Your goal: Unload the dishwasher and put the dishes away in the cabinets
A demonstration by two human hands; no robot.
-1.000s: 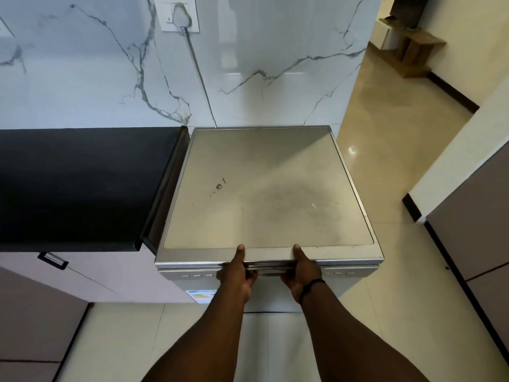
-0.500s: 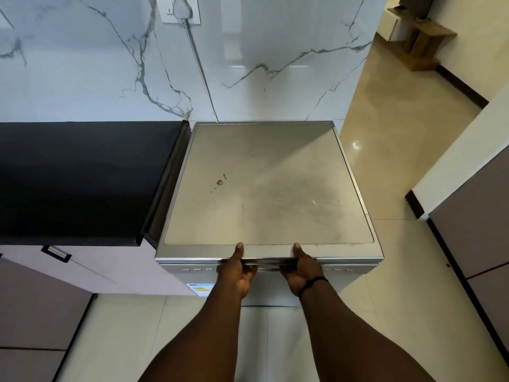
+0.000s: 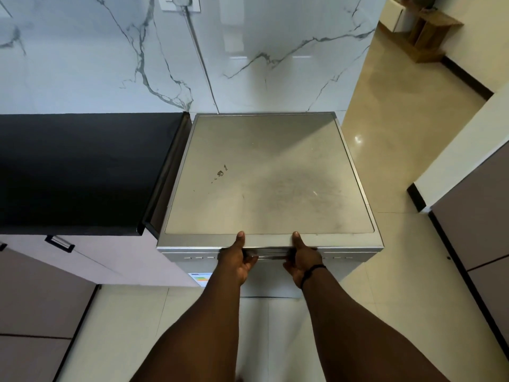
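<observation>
Two hands are gripping the dishwasher door handle.
The dishwasher (image 3: 268, 177) is standing beside the black counter's (image 3: 82, 172) right edge; left hand (image 3: 238, 257) and right hand (image 3: 303, 259) are curling under the handle (image 3: 271, 253), thumbs resting on top.
</observation>
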